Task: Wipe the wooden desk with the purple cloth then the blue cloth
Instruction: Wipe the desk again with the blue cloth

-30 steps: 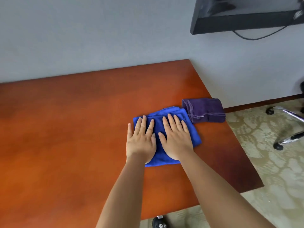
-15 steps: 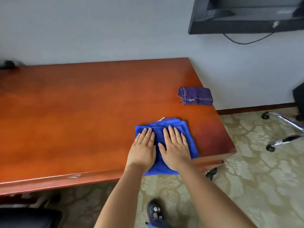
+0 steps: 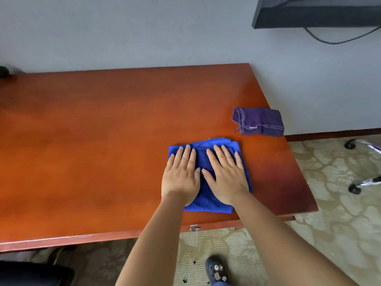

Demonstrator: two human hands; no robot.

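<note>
Head view: left hand (image 3: 181, 175) and right hand (image 3: 226, 176) press flat, fingers straight, on the folded blue cloth (image 3: 208, 199) near the counter (image 3: 103, 141) front-right edge. Purple cloth (image 3: 258, 121) lies apart, near the right edge. Blue-cloth step; next, I'd judge, sweep toward the unwiped left.

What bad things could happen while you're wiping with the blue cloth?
The blue cloth sits close to the front edge of the wooden desk, so a pull toward the body might drag it off. Both hands, left hand and right hand, lie flat and grip nothing, so they could slide over it. A far sweep might knock the purple cloth off the corner.
</note>
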